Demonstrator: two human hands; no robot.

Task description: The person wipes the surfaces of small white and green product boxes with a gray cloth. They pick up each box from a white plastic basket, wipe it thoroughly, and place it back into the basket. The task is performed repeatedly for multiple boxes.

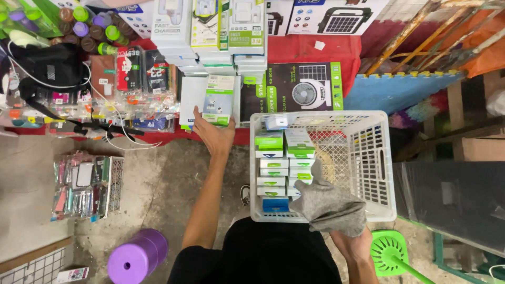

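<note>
A market stall was seen from above, with a bare grey concrete floor stained and cracked below it. A display table draped in red cloth was stacked with white and green boxed chargers, a large dark fan box and rows of packaged phone accessories. A white plastic basket was set just in front of the table, and small white-and-green boxes were packed in two rows along its left side.

The left hand was stretched forward to the table edge, its fingers closed around a white-and-green box that was held upright against the stacked goods. The right hand was kept low by the basket's near corner, gripped shut on a grey cloth that was draped over the basket rim.

On the floor to the left, a wire rack of packaged items was laid flat, and a purple cylindrical stool was stood near the person's dark clothing. A green plastic fan-shaped object was placed at the lower right, beside a dark sheeted surface. Blue foam mats were propped behind the basket.
</note>
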